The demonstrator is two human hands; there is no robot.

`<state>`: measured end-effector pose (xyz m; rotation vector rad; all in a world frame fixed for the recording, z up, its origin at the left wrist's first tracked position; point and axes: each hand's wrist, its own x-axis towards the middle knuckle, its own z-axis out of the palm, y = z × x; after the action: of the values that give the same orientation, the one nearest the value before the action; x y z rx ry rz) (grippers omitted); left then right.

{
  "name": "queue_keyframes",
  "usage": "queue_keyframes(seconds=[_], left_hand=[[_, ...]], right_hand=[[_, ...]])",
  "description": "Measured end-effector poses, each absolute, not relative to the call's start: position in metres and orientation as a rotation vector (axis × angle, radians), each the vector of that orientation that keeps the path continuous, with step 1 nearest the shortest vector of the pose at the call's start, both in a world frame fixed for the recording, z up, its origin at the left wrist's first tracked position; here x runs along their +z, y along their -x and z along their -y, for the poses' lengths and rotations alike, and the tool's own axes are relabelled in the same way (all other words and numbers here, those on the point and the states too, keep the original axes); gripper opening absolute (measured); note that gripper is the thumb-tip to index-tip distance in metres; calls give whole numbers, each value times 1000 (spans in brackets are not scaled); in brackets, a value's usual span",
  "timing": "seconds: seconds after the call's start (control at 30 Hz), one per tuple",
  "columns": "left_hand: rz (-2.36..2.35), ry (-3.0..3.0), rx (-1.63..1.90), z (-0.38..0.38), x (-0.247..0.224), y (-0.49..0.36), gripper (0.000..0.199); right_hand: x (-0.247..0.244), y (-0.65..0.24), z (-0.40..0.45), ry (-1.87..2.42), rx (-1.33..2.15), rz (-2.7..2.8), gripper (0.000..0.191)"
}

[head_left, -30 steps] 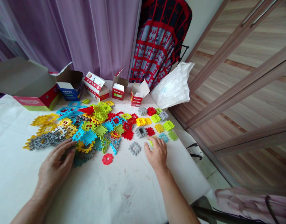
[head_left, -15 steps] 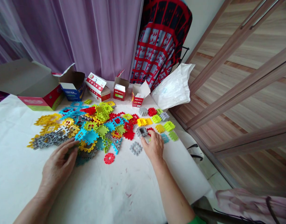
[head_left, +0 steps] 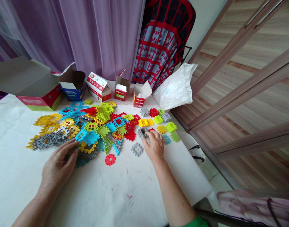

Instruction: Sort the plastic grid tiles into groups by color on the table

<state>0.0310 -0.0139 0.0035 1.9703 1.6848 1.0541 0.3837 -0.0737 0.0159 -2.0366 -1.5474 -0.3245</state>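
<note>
A heap of plastic interlocking building pieces (head_left: 92, 137) in blue, yellow, green, red and grey lies on the white-covered table. Beside its near left edge rests my left hand (head_left: 60, 160), fingers curved and thumb apart, with nothing visible in it. My right hand (head_left: 155, 145) reaches to a small stack of grey pieces (head_left: 141, 131); its thumb and forefinger are apart at the stack's right side, and the contact is hard to make out. Just left of the thumb, a single grey square piece (head_left: 137, 149) lies flat. A red notched disc (head_left: 110, 160) is nearer me.
Sorted stacks, such as green pieces (head_left: 171, 127) and yellow pieces (head_left: 161, 129), stand right of the heap. Along the back are a large open box (head_left: 40, 102), a blue box (head_left: 75, 94), smaller red-and-white boxes (head_left: 121, 93) and a white plastic bag (head_left: 175, 90).
My right hand has shifted slightly left and up, its forefinger now at the grey stack's edge. The left hand stays almost where it was; the whole view has moved a little.
</note>
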Motion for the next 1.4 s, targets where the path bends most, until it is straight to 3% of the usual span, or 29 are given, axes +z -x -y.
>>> queue_keyframes(seconds=[1.07, 1.4], left_hand=[[-1690, -1967, 1029, 16, 7, -33, 44], [-1676, -1974, 1046, 15, 6, -33, 40]], right_hand=[[28, -397, 70, 2049, -244, 1727, 39], [56, -386, 58, 1958, -214, 2173, 33]])
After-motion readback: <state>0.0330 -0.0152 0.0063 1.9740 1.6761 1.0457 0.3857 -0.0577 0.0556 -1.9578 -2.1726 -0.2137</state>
